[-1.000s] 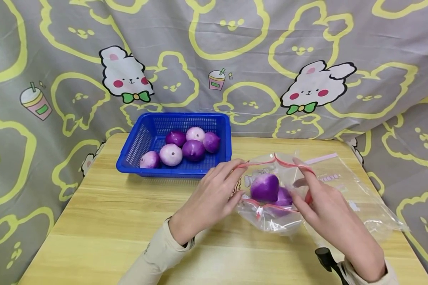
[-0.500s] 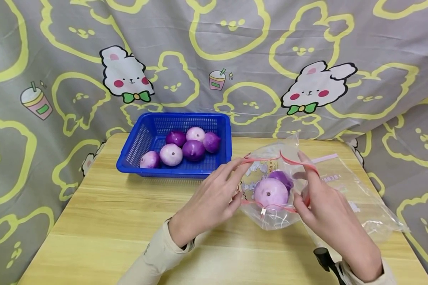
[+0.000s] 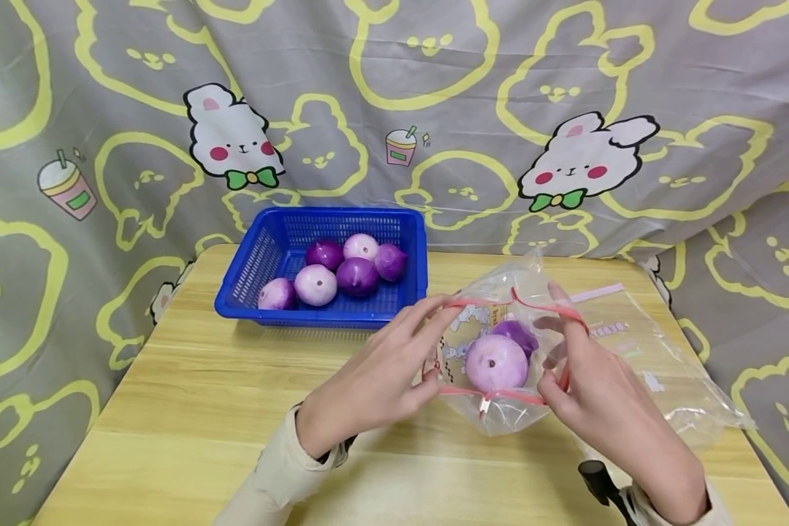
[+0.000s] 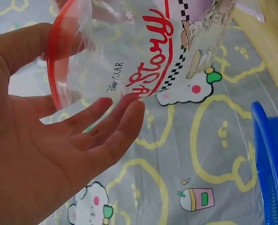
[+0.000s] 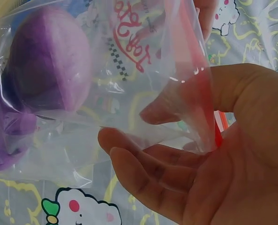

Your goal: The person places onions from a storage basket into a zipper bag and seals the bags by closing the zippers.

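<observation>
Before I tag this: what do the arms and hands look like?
Left hand and right hand: bare, no gloves. Left sleeve and right sleeve: beige, reaching the wrist. Dark strip at left sleeve's end; black piece, purpose unclear, beside the right.

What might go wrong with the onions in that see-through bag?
The left hand and right hand hold the clear bag wide open. If one slipped, the bag might tip and the two onions inside could roll out.

The plastic looks thin, so the onions' weight might stretch or tear it.

The other bag lies close to the right hand on the table, so a sleeve or arm might drag it.
</observation>
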`<action>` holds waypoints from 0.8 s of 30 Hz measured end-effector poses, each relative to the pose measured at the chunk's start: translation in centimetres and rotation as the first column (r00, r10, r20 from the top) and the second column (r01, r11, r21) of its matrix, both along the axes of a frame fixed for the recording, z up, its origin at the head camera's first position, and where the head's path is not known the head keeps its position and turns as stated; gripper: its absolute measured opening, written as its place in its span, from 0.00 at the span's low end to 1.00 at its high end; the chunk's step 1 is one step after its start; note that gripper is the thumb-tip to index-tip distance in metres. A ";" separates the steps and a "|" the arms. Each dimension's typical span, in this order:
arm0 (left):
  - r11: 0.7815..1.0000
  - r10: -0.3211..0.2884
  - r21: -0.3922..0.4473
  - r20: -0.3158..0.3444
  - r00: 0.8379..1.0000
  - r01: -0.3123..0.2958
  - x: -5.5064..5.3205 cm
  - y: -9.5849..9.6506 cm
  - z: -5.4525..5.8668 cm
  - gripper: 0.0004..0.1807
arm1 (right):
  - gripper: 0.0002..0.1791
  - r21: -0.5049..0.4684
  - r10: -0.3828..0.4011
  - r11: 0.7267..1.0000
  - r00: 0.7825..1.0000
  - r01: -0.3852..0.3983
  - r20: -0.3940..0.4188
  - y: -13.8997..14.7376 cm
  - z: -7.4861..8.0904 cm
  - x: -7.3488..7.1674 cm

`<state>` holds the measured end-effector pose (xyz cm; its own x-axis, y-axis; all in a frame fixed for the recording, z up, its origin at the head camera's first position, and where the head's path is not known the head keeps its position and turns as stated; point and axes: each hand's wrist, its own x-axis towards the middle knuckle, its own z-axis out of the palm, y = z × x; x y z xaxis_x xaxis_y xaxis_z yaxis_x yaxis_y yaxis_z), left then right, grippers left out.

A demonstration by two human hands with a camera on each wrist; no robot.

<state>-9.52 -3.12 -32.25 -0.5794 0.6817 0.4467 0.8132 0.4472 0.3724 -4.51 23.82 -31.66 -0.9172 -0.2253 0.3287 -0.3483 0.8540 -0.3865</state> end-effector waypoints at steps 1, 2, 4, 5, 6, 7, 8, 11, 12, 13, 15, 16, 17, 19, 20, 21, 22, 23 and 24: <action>1.000 -0.005 0.004 0.005 1.000 0.005 0.0 -0.1 0.0 0.46 | 0.49 0.010 0.001 1.000 1.000 -0.001 -0.001 -0.1 0.0 0.0; 1.000 -0.010 0.007 0.005 1.000 0.010 -0.1 -0.1 0.0 0.46 | 0.52 0.018 0.005 1.000 1.000 -0.005 -0.008 -0.1 0.0 -0.1; 0.999 -0.028 0.018 -0.001 1.000 0.028 -0.2 -0.1 0.0 0.43 | 0.54 0.032 0.007 0.999 1.000 -0.006 -0.026 -0.1 -0.2 -0.2; 0.999 -0.037 0.023 -0.003 0.999 0.037 -0.2 -0.1 0.0 0.42 | 0.55 0.038 0.005 0.999 0.999 -0.004 -0.038 -0.1 -0.2 -0.2; 0.999 -0.043 0.027 -0.006 0.999 0.044 -0.3 -0.2 0.0 0.41 | 0.55 0.043 0.005 0.999 0.999 -0.003 -0.048 -0.1 -0.3 -0.3; 0.998 -0.052 0.033 -0.010 0.999 0.052 -0.4 -0.2 0.0 0.39 | 0.55 0.047 0.003 0.999 0.998 0.000 -0.062 0.0 -0.4 -0.4; 0.998 -0.057 0.041 -0.016 0.998 0.057 -0.4 -0.2 0.0 0.37 | 0.55 0.050 0.001 0.999 0.997 0.003 -0.072 0.0 -0.5 -0.5; 0.997 -0.057 0.058 -0.022 0.998 0.058 -0.6 -0.4 0.1 0.32 | 0.50 0.069 -0.019 0.997 0.995 0.025 -0.093 0.2 -0.7 -0.6; 0.996 -0.055 0.063 -0.025 0.998 0.057 -0.6 -0.4 0.1 0.31 | 0.49 0.075 -0.025 0.997 0.995 0.032 -0.099 0.3 -0.7 -0.6; 0.996 -0.055 0.068 -0.028 0.998 0.056 -0.6 -0.4 0.2 0.29 | 0.48 0.076 -0.027 0.997 0.994 0.035 -0.104 0.4 -0.8 -0.7; 0.996 -0.052 0.074 -0.031 0.998 0.054 -0.7 -0.5 0.2 0.28 | 0.48 0.074 -0.031 0.996 0.994 0.039 -0.107 0.6 -0.8 -0.7; 0.996 -0.050 0.075 -0.037 0.998 0.053 -0.7 -0.5 0.2 0.27 | 0.48 0.068 -0.030 0.997 0.994 0.038 -0.107 0.6 -0.8 -0.8; 0.996 -0.048 0.076 -0.040 0.998 0.051 -0.8 -0.5 0.2 0.28 | 0.51 0.064 -0.030 0.997 0.994 0.037 -0.106 0.6 -0.8 -0.8; 0.996 -0.046 0.079 -0.034 0.998 0.048 -0.9 -0.5 0.1 0.28 | 0.53 0.061 -0.036 0.997 0.994 0.042 -0.102 0.8 -0.8 -0.8; 0.996 -0.044 0.079 -0.025 0.999 0.046 -0.9 -0.5 0.1 0.29 | 0.52 0.067 -0.041 0.997 0.994 0.048 -0.102 0.8 -0.8 -0.8; 0.996 -0.039 0.078 -0.015 0.999 0.040 -1.0 -0.5 0.1 0.29 | 0.51 0.070 -0.045 0.996 0.994 0.052 -0.101 0.9 -0.8 -0.9; 0.997 -0.031 0.073 -0.003 1.000 0.031 -1.1 -0.6 0.0 0.30 | 0.51 0.073 -0.051 0.996 0.994 0.058 -0.100 0.9 -0.8 -0.9; 0.997 -0.025 0.069 0.013 1.000 0.024 -1.2 -0.6 0.0 0.31 | 0.50 0.080 -0.056 0.995 0.993 0.064 -0.101 1.0 -0.8 -0.9; 0.998 -0.019 0.065 0.028 0.999 0.017 -1.3 -0.7 -0.1 0.32 | 0.47 0.086 -0.061 0.994 0.993 0.070 -0.100 1.0 -0.7 -0.9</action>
